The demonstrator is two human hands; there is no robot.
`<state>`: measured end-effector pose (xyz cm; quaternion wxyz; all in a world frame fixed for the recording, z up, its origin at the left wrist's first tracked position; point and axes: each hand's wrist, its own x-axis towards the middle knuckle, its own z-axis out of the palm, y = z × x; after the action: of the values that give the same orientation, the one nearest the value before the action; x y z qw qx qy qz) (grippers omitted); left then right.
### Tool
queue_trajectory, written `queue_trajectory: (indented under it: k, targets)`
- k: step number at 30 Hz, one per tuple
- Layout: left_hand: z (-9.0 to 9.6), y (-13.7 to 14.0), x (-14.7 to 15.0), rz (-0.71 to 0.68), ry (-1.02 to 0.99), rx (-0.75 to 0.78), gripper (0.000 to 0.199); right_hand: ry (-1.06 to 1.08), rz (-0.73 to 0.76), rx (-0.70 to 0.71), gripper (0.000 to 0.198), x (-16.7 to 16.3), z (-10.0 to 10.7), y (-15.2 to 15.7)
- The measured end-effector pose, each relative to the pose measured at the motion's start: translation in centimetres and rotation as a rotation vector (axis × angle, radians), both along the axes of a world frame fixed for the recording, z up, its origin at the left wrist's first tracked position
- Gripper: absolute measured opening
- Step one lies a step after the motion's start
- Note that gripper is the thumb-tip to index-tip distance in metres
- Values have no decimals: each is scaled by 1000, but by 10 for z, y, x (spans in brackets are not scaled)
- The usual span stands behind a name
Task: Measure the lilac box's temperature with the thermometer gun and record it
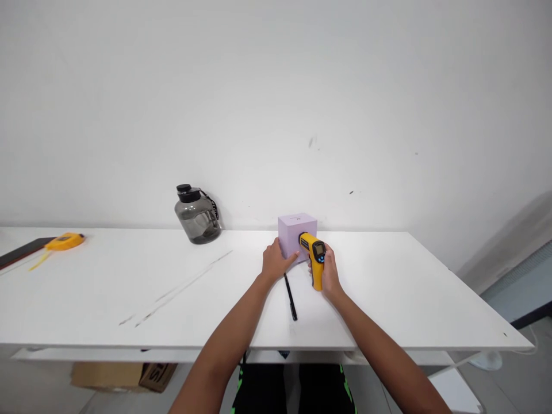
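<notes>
A lilac box (288,237) stands on the white table near the wall. My left hand (275,261) grips its lower left corner, thumb across the front face and fingers round the side. In my right hand (330,275) is a yellow and black infrared thermometer (317,267), held upright by its handle with the small screen facing me. Its black nose points at the front of the box, very close; whether it touches I cannot tell. Just below the box lies a black pen (290,297), slanting toward the table's front edge.
A dark transparent water jug (196,217) with a black lid stands by the wall. Far left, a yellow tape measure (64,241) lies beside a long dark flat object (23,252). Under the white table (194,322) is a cardboard box (110,375).
</notes>
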<state>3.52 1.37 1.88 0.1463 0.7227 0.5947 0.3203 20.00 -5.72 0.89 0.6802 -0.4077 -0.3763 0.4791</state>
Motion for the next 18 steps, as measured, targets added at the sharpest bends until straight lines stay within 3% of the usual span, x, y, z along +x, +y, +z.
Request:
queue_trajectory:
  k: [18]
  targets:
    - [-4, 3, 1, -14, -39, -17, 67, -85, 29, 20, 79, -2, -3, -3]
